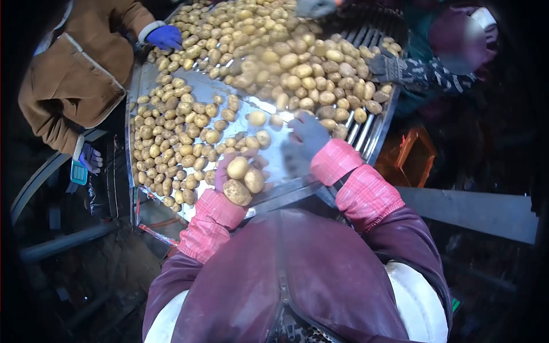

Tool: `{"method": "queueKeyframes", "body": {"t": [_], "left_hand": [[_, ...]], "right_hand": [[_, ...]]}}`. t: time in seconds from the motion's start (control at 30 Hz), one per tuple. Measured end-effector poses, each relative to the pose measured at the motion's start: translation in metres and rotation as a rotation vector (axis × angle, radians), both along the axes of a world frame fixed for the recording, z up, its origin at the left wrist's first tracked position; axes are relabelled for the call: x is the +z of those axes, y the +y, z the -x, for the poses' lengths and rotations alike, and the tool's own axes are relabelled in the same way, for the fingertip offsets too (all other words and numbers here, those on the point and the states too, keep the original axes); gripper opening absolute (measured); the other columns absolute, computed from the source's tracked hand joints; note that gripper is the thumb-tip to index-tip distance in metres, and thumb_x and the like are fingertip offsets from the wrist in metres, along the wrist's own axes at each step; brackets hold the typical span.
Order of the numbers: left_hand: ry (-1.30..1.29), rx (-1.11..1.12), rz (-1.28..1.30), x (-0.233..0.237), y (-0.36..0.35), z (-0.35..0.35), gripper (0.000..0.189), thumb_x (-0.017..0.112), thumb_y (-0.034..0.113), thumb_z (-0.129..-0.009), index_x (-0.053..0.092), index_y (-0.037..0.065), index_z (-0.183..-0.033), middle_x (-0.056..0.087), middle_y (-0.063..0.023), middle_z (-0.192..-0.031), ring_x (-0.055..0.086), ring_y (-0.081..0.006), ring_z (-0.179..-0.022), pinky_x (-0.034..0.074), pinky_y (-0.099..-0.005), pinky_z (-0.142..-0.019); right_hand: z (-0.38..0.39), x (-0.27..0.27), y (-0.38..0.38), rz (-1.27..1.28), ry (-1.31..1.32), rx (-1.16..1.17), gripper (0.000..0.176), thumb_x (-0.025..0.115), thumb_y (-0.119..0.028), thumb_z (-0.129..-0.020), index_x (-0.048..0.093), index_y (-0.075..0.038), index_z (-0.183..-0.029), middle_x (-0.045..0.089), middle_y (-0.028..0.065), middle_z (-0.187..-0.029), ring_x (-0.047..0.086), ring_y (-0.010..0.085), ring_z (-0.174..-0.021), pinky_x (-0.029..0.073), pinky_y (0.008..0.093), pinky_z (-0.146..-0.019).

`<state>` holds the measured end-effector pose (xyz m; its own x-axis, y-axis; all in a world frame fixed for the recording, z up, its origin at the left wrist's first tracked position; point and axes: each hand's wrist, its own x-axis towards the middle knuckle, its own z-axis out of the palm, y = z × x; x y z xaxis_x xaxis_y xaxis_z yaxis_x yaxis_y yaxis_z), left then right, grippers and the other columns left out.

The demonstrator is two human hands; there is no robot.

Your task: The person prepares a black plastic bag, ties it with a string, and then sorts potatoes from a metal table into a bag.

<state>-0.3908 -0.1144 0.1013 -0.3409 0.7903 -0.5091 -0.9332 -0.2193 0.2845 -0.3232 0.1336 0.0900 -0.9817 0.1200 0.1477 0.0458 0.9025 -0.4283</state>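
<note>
My left hand (220, 172), in a pinkish-purple glove, is closed around three potatoes (254, 180) just above the near edge of the metal sorting table (280, 188). My right hand (309, 137), in a grey glove, is smeared by motion over the shiny metal; its fingers look apart, and no potato shows in it. Close to its fingertips are a few loose potatoes (257, 118). Both forearms wear pink sleeve covers. To the left of my left hand lies a wide spread of potatoes (166, 143).
Beyond my hands, a thick heap of potatoes (297, 71) covers metal rollers (363, 128). A person in a brown coat (86, 74) stands at left, one purple glove on potatoes. Other people's gloved hands (384, 67) reach in at right and top. An orange crate (420, 157) stands at right.
</note>
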Motion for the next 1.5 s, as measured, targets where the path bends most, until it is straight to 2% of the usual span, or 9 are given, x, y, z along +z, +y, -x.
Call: {"method": "queueKeyframes", "body": {"t": [0.13,0.2,0.37,0.47,0.63,0.93,1.07,1.23,1.5], "left_hand": [[-0.041,-0.025,-0.076,0.007,0.000,-0.004,0.062,0.042,0.054,-0.093,0.045,0.013,-0.140,0.056,-0.0206,-0.129,0.064,-0.0338,-0.091,0.055,-0.0551,-0.080],[-0.016,-0.081,-0.050,0.005,-0.006,-0.002,0.063,0.040,0.054,-0.093,0.045,0.013,-0.141,0.055,-0.0215,-0.129,0.065,-0.0327,-0.090,0.056,-0.0537,-0.078],[0.012,-0.046,0.012,0.012,-0.012,-0.007,0.064,0.035,0.057,-0.093,0.046,0.013,-0.139,0.057,-0.0186,-0.129,0.064,-0.0319,-0.088,0.056,-0.0506,-0.074],[-0.004,-0.030,-0.029,0.014,-0.012,-0.004,0.065,0.034,0.058,-0.093,0.046,0.014,-0.140,0.054,-0.0162,-0.134,0.063,-0.0338,-0.092,0.054,-0.0523,-0.078],[-0.017,0.055,0.055,0.044,-0.003,-0.011,0.067,0.033,0.062,-0.095,0.051,0.007,-0.128,0.058,-0.0189,-0.124,0.062,-0.0331,-0.094,0.054,-0.0518,-0.077],[0.145,0.261,-0.327,0.023,0.008,-0.003,0.066,0.034,0.054,-0.096,0.043,0.005,-0.140,0.055,-0.0134,-0.129,0.053,-0.0312,-0.118,0.046,-0.0519,-0.097],[0.214,0.233,-0.144,0.045,0.003,-0.002,0.066,0.032,0.054,-0.097,0.039,0.006,-0.143,0.051,-0.0142,-0.135,0.051,-0.0305,-0.120,0.045,-0.0534,-0.099],[0.093,0.284,-0.184,0.037,-0.018,0.004,0.069,0.028,0.056,-0.098,0.036,0.006,-0.144,0.044,-0.0151,-0.143,0.047,-0.0314,-0.127,0.041,-0.0591,-0.102],[0.064,0.352,-0.270,0.018,-0.050,0.002,0.067,0.026,0.056,-0.097,0.034,0.011,-0.146,0.037,-0.0188,-0.149,0.038,-0.0384,-0.135,0.035,-0.0681,-0.103]], "right_hand": [[-0.011,0.035,-0.056,0.409,0.304,0.140,0.033,0.062,-0.025,-0.085,0.061,-0.010,-0.115,0.057,0.0171,-0.102,0.057,0.0363,-0.099,0.047,0.0473,-0.083],[-0.019,0.051,-0.037,0.101,0.439,0.079,0.033,0.062,-0.026,-0.084,0.061,-0.009,-0.113,0.057,0.0182,-0.104,0.057,0.0371,-0.099,0.047,0.0498,-0.084],[-0.055,-0.008,0.062,-0.108,-0.283,-0.480,0.043,0.060,-0.033,-0.085,0.057,-0.005,-0.117,0.048,0.0201,-0.128,0.056,0.0392,-0.106,0.048,0.0470,-0.090],[-0.053,-0.040,0.067,-0.058,-0.116,-0.494,0.038,0.062,-0.022,-0.084,0.055,-0.007,-0.117,0.059,0.0202,-0.104,0.062,0.0338,-0.094,0.051,0.0466,-0.080],[-0.055,0.014,0.032,0.772,0.077,-0.654,0.036,0.060,-0.012,-0.088,0.054,-0.004,-0.122,0.059,0.0147,-0.104,0.062,0.0258,-0.087,0.052,0.0381,-0.078],[-0.024,0.045,-0.073,0.238,0.344,0.268,0.039,0.066,-0.021,-0.087,0.058,-0.005,-0.122,0.058,0.0129,-0.114,0.059,0.0272,-0.103,0.048,0.0385,-0.088],[-0.029,0.032,-0.012,-0.174,0.113,-0.128,0.036,0.066,-0.019,-0.080,0.059,-0.009,-0.114,0.057,0.0112,-0.110,0.056,0.0311,-0.105,0.047,0.0434,-0.088],[-0.020,0.014,0.014,-0.657,-0.466,-0.144,0.034,0.056,-0.023,-0.084,0.063,-0.017,-0.117,0.059,0.0045,-0.113,0.053,0.0241,-0.110,0.043,0.0384,-0.093],[0.008,0.017,0.029,-0.303,-0.234,-0.134,0.038,0.051,-0.033,-0.090,0.056,-0.011,-0.121,0.057,0.0141,-0.111,0.054,0.0300,-0.110,0.048,0.0445,-0.088]]}}
